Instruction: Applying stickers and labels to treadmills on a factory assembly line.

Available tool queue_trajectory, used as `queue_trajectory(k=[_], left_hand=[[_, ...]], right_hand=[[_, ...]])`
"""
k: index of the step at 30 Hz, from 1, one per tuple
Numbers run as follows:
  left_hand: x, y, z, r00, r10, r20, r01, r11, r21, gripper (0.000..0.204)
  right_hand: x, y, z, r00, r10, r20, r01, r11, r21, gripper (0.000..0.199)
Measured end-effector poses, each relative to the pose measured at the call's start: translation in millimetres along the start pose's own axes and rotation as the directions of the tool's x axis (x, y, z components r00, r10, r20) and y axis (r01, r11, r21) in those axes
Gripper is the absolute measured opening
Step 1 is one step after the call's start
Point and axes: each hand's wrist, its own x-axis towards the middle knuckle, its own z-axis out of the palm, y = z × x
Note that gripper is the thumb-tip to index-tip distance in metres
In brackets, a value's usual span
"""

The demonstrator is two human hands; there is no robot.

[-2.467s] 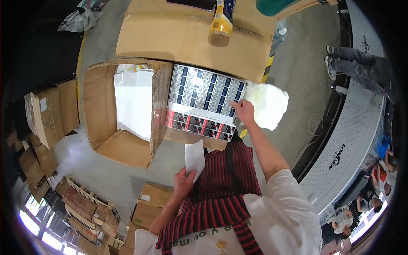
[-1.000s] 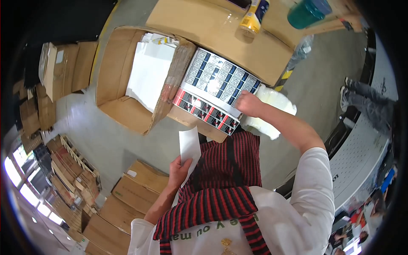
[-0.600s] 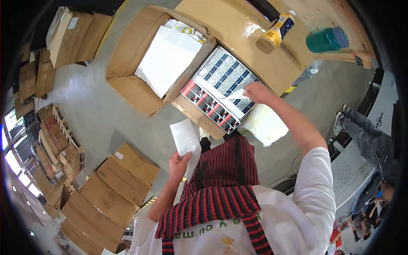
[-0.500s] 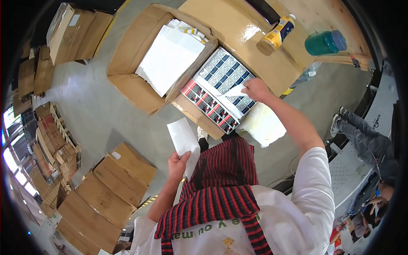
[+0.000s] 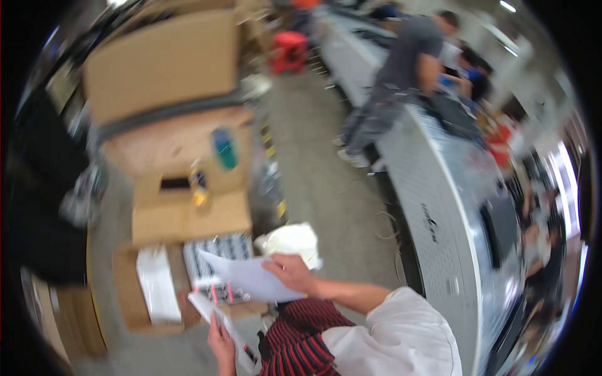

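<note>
My right hand (image 5: pixel 291 274) pinches the edge of a white sheet (image 5: pixel 244 277), which hangs in the air in front of me. Lower down, my left hand (image 5: pixel 221 341) is closed on a folded white paper (image 5: pixel 207 307). Beneath the sheet lies a layer of white labels with dark blue printing (image 5: pixel 219 252), partly covered by it. Red-and-black small boxes (image 5: pixel 222 293) show along its near edge, also partly hidden. Left of them stands an open carton (image 5: pixel 128 304) with white papers (image 5: pixel 157 282) inside. The view is blurred.
Beyond the labels, a cardboard surface (image 5: pixel 188 219) bears a yellow bottle (image 5: pixel 199 188). A teal jar (image 5: pixel 224 149) stands farther back. A crumpled white bundle (image 5: pixel 291 243) lies at the right. A long grey bench (image 5: pixel 426 207) runs along the right, with a person (image 5: pixel 407 62) leaning over it.
My view has swung up and to the right, bringing the bench and people into sight. My right hand has lifted the white sheet off the labels; my left still holds its paper.
</note>
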Motion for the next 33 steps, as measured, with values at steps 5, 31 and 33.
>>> queue_trajectory(k=[5, 31, 33], left_hand=[[29, 84, 37, 0.86, 0.068, 0.505, 0.369, 0.602, -0.708, 0.039], [-188, 559, 416, -0.073, 0.537, 0.84, -0.044, 0.84, -0.541, 0.023], [-193, 580, 432, -0.104, 0.529, 0.842, -0.055, 0.843, -0.536, 0.024]], right_hand=[[-122, -15, -67, 0.873, -0.375, -0.311, 0.309, 0.92, -0.242, 0.025], [-539, 116, -428, 0.205, 0.356, -0.912, 0.055, 0.926, 0.373, 0.043], [-547, 127, -439, 0.185, 0.364, -0.913, 0.04, 0.926, 0.377, 0.033]])
